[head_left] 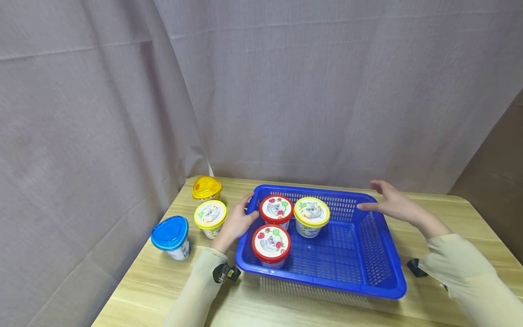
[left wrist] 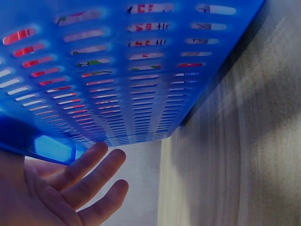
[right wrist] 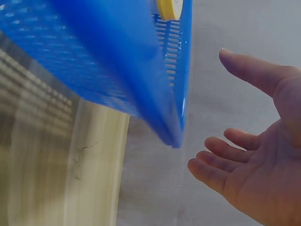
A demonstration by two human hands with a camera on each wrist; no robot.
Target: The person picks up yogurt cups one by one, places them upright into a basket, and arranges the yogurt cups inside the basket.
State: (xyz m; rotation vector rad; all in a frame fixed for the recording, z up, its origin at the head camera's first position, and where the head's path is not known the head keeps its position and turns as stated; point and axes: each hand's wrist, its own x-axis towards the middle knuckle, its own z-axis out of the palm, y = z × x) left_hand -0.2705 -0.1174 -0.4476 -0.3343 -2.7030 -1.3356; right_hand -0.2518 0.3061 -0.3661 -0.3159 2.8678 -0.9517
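Observation:
A blue perforated plastic basket (head_left: 323, 279) sits on the wooden table with two red-lidded tubs (head_left: 271, 243) and a yellow-lidded tub (head_left: 312, 212) in its left half. My left hand (head_left: 237, 222) is at the basket's left rim, its thumb over the edge and the other fingers outside. In the left wrist view these fingers (left wrist: 80, 181) look relaxed and spread, beside the slotted wall. Beyond the basket's right rim, my right hand (head_left: 394, 203) hovers with thumb and fingers apart. The right wrist view shows nothing between them, and a gap to the basket.
Left of the basket stand another yellow-lidded tub (head_left: 210, 214), a tub with an amber translucent lid (head_left: 207, 188) and a blue-lidded tub (head_left: 170, 234) near the table's left edge. A grey curtain (head_left: 286, 91) hangs behind the wooden table (head_left: 143, 295).

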